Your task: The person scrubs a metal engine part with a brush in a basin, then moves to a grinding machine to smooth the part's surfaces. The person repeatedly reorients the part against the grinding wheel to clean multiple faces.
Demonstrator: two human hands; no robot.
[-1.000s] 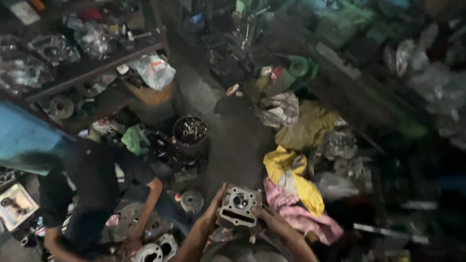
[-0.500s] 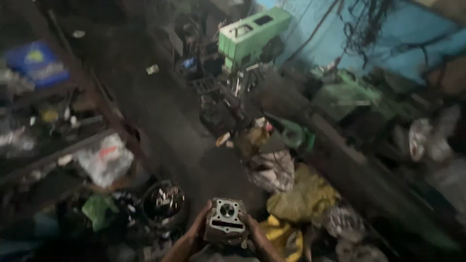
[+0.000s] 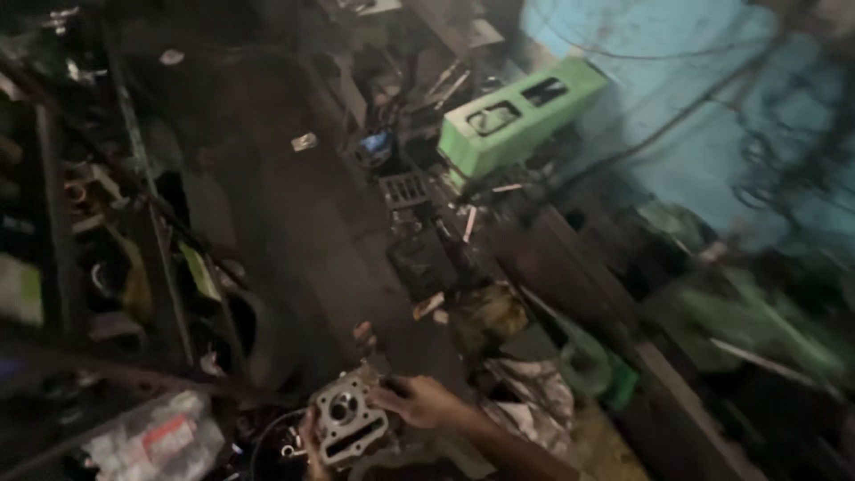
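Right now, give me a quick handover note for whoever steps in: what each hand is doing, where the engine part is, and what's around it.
Right hand: gripping the right side of the metal engine part.
Left hand: mostly hidden behind the part, appears to support its left edge.
The part is held up in the air, open ports facing the camera, above a dark round bucket at the bottom edge.
Nearby: crumpled cloth to the right, a green box farther back, cluttered shelves on the left.
Done: part is lifted in both hands. Left: it has not been set down anywhere.
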